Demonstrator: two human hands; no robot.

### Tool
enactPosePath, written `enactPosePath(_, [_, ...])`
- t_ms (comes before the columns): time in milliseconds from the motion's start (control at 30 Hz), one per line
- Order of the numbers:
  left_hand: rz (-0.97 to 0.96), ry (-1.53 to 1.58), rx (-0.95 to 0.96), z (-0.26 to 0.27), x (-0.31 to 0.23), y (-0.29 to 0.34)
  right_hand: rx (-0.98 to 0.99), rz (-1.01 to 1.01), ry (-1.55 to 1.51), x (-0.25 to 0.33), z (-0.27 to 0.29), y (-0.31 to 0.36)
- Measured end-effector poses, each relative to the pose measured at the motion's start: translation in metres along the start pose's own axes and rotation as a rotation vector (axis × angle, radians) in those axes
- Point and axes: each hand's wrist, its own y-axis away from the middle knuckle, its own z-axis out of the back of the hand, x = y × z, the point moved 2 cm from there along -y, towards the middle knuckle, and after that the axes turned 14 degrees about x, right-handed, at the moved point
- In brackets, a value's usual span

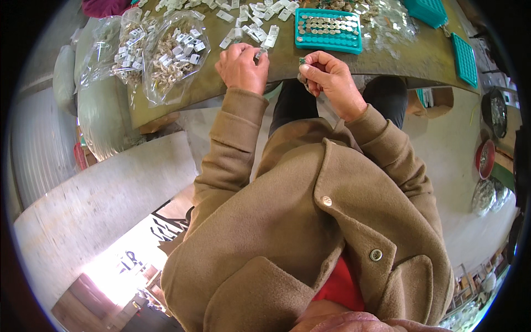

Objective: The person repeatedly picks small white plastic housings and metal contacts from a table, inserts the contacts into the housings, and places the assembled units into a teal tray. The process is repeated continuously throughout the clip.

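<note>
At the table's front edge my left hand point(241, 67) is closed, fingers curled round a small pale plastic piece point(261, 53) that is mostly hidden. To its right, my right hand point(330, 82) pinches a small green circuit board point(302, 61) between thumb and fingertips; something thin hangs below it, partly covered by the fingers. Loose white plastic casings point(258, 29) lie scattered just beyond my left hand. A turquoise tray point(326, 46) stands beyond my right hand, with rows of round silver cells in its pockets.
Clear plastic bags point(176, 58) of white casings and wired parts lie on the left of the table point(398, 65). Another turquoise tray point(464, 60) sits at the right edge, a turquoise box point(426, 12) behind it. Below right stand a red bowl point(485, 159) and a dark basin point(494, 112).
</note>
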Motion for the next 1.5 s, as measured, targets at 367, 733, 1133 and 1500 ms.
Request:
enactPosePath(367, [0.592, 1.515, 0.549, 0.01, -0.004, 0.007, -0.037, 0.088, 0.021, -0.002, -0.005, -0.01])
enactPosePath(733, [0.463, 1.727, 0.594, 0.015, -0.05, 0.037, -0.051, 0.087, 0.038, -0.006, -0.004, -0.002])
enactPosePath(1133, [0.459, 2.077, 0.5, 0.013, -0.048, 0.041, -0.018, 0.073, -0.231, 0.012, -0.017, 0.015])
enactPosePath(1500, [0.241, 1.786, 0.331, 0.024, -0.06, 0.037, 0.007, 0.121, -0.14, 0.008, -0.02, 0.014])
